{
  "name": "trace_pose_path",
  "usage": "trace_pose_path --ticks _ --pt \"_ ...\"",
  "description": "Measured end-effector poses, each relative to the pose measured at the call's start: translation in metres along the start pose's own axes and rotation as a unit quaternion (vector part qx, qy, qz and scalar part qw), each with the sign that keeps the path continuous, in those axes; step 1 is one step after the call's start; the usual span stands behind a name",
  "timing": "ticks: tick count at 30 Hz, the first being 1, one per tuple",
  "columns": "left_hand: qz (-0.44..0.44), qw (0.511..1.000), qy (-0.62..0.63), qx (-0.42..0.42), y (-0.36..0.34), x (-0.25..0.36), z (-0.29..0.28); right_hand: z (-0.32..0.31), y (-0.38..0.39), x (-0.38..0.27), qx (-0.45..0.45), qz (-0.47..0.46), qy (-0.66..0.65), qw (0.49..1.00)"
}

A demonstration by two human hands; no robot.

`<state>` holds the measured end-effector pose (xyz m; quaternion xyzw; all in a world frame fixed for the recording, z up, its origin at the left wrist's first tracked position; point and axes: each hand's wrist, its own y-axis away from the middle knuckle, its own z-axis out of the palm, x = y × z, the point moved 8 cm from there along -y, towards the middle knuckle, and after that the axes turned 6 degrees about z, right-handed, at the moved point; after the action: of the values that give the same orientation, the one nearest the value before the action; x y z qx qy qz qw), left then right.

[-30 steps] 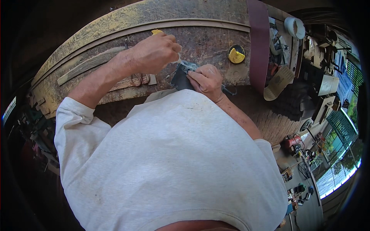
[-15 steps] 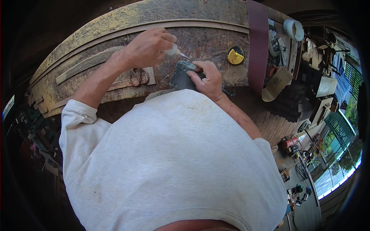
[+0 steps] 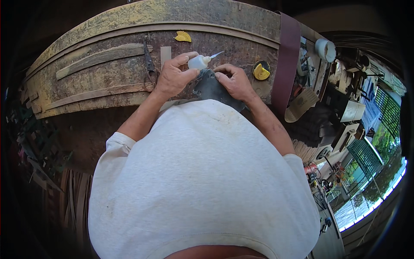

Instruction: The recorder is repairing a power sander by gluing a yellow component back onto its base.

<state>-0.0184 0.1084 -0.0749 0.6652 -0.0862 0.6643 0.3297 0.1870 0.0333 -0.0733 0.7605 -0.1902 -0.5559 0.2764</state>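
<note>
My left hand [image 3: 174, 77] is closed around a small white squeeze bottle [image 3: 199, 62]. The bottle lies tilted, its thin pointed nozzle aimed up and to the right. Just below it, a dark grey, flexible-looking piece [image 3: 211, 90] with a rough far edge sits between my hands at the bench's near side; its exact kind is unclear. The fingers of my right hand [image 3: 234, 82] are pinched at that piece's upper right edge. Left of my left hand lie shears [image 3: 149, 64] with a dark blade, beside a small pale rectangular piece [image 3: 165, 55].
On the worn wooden bench [image 3: 233, 43] lie wooden strips [image 3: 101, 60] and a yellow piece [image 3: 183, 36]. A round dark item with a yellow piece [image 3: 261, 70] is right of my right hand. A wide maroon sanding belt [image 3: 285, 60] hangs over the bench; a white tub [image 3: 325, 50] stands beyond.
My left hand has come down and turned, so the bottle's nozzle, earlier pointing down at the grey piece, now points up and away. My right hand's fingers have shifted along its edge.
</note>
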Motion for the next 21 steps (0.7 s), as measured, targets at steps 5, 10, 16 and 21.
trace_pose_path --ticks 5,10,16,21 --pt "-0.001 0.997 0.071 0.028 0.007 0.003 -0.001 0.003 -0.006 0.001 0.008 -0.020 -0.034 0.999" --pt "0.052 0.994 0.080 0.053 0.008 0.018 -0.014 -0.001 -0.009 -0.002 -0.002 -0.021 -0.090 0.996" --pt "0.035 0.993 0.099 0.045 0.018 0.021 -0.023 0.007 -0.009 0.007 -0.019 -0.008 -0.130 0.991" --pt "0.023 0.995 0.087 0.036 0.024 0.014 -0.024 0.008 -0.010 0.007 -0.032 0.022 -0.167 0.985"
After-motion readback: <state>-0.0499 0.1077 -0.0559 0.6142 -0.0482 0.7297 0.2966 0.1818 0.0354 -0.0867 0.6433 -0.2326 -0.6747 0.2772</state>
